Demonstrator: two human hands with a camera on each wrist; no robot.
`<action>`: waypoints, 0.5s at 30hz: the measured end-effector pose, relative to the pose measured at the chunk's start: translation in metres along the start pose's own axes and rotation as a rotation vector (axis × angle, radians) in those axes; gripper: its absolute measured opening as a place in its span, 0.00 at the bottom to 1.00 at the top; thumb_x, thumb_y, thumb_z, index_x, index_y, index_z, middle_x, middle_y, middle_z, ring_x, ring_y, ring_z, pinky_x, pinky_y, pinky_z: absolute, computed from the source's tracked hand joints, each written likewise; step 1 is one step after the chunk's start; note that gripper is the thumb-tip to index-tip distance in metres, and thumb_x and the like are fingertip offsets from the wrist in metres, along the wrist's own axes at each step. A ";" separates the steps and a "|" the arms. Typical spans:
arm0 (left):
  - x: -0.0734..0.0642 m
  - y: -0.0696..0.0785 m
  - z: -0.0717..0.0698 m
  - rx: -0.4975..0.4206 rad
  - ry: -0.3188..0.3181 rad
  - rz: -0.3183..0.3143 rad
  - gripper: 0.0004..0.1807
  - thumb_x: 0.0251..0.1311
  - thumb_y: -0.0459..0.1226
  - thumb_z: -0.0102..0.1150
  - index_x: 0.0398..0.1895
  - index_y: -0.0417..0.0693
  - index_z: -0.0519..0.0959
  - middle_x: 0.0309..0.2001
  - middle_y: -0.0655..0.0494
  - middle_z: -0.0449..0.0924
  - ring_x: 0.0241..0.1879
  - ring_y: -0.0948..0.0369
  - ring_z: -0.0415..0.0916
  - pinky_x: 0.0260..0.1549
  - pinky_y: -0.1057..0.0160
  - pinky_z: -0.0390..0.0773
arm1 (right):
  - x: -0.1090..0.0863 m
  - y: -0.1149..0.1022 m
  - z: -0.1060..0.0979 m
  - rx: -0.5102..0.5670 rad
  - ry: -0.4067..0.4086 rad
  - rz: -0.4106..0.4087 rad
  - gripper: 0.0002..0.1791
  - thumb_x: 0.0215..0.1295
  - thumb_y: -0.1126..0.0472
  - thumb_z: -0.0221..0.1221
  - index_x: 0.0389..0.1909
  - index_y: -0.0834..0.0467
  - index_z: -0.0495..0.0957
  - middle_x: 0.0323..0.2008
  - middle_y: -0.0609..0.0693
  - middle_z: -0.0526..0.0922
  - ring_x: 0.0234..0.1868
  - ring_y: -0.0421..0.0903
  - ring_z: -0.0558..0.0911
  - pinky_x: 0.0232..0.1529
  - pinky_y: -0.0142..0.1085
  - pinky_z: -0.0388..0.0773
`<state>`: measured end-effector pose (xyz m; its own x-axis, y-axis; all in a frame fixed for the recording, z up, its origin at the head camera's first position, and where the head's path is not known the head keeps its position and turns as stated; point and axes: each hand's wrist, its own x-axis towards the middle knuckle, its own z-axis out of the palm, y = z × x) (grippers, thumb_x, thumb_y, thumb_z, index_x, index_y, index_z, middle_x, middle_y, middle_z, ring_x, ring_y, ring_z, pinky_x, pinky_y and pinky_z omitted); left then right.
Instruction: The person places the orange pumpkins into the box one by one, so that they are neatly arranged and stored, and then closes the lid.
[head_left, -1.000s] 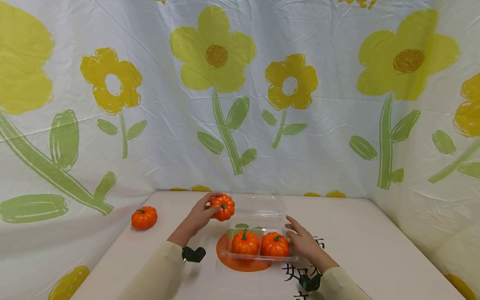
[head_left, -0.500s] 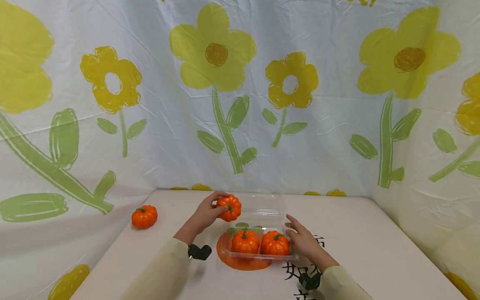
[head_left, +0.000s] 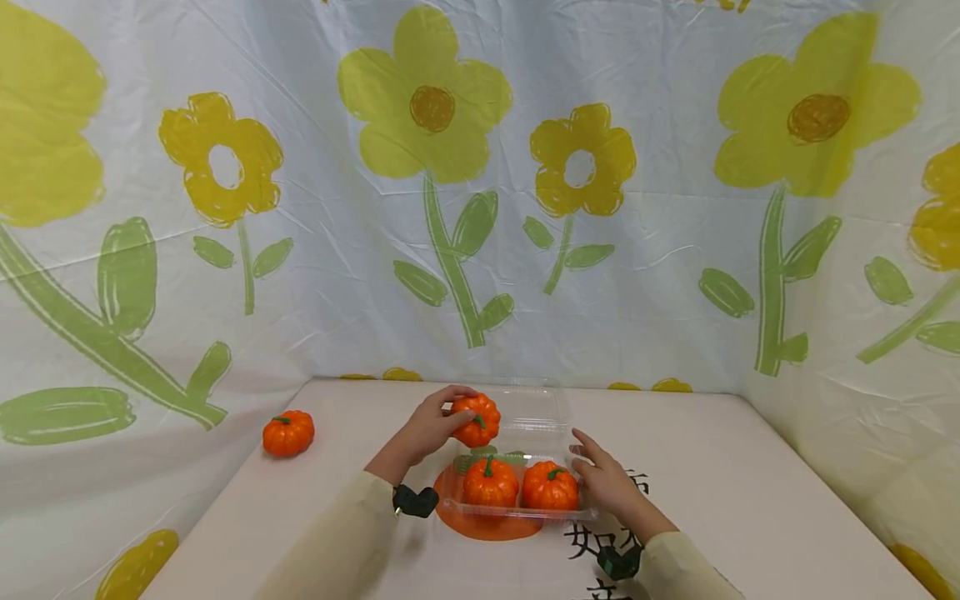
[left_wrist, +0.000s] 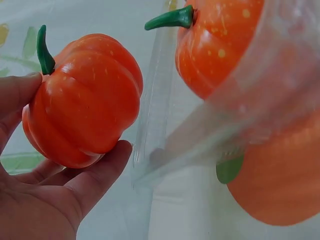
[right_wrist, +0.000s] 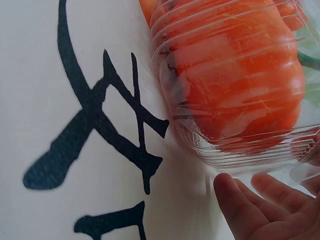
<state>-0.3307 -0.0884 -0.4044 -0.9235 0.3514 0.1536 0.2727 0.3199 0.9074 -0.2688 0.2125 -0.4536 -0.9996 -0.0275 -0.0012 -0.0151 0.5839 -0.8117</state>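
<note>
My left hand (head_left: 435, 425) grips a small orange pumpkin (head_left: 477, 420) (left_wrist: 82, 107) with a green stem, held in the air over the back part of a clear plastic clamshell box (head_left: 457, 503). Two more pumpkins (head_left: 491, 483) (head_left: 550, 488) sit side by side in the box's front half. The box's lid (head_left: 528, 405) lies open toward the back. My right hand (head_left: 600, 479) rests with straight fingers against the box's right wall (right_wrist: 240, 155). A fourth pumpkin (head_left: 288, 433) lies on the table far to the left.
The box stands on a pale tablecloth (head_left: 720, 492) with an orange printed disc (head_left: 468, 525) under it and black characters (head_left: 592, 542) by my right wrist. Flowered cloth walls (head_left: 480, 208) close in the back and both sides.
My left hand has carried its pumpkin to the right, from beside the box to above its back part. The right hand and the two pumpkins in the box have stayed still.
</note>
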 end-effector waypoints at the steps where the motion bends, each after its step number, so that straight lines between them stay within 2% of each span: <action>1: 0.000 0.001 0.001 0.004 -0.004 -0.001 0.17 0.65 0.45 0.57 0.57 0.59 0.75 0.59 0.47 0.72 0.49 0.50 0.76 0.44 0.57 0.83 | 0.000 0.000 0.000 0.000 0.001 0.001 0.32 0.72 0.58 0.47 0.75 0.53 0.53 0.67 0.63 0.68 0.59 0.61 0.76 0.57 0.60 0.73; 9: 0.004 0.009 0.011 0.038 -0.009 -0.010 0.20 0.65 0.44 0.58 0.61 0.58 0.74 0.61 0.49 0.72 0.51 0.51 0.75 0.46 0.57 0.83 | -0.001 -0.003 0.000 0.000 0.003 -0.003 0.32 0.72 0.59 0.46 0.75 0.53 0.53 0.67 0.64 0.68 0.59 0.61 0.76 0.58 0.59 0.73; 15: 0.009 0.010 0.018 0.067 0.005 -0.014 0.20 0.62 0.44 0.60 0.58 0.56 0.74 0.59 0.46 0.72 0.45 0.53 0.77 0.42 0.57 0.84 | -0.003 -0.004 -0.001 -0.006 0.002 -0.011 0.32 0.72 0.59 0.47 0.75 0.54 0.53 0.67 0.64 0.68 0.59 0.62 0.75 0.57 0.59 0.73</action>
<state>-0.3310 -0.0658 -0.4009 -0.9288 0.3419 0.1429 0.2766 0.3832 0.8813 -0.2654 0.2107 -0.4498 -0.9994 -0.0326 0.0091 -0.0266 0.5883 -0.8082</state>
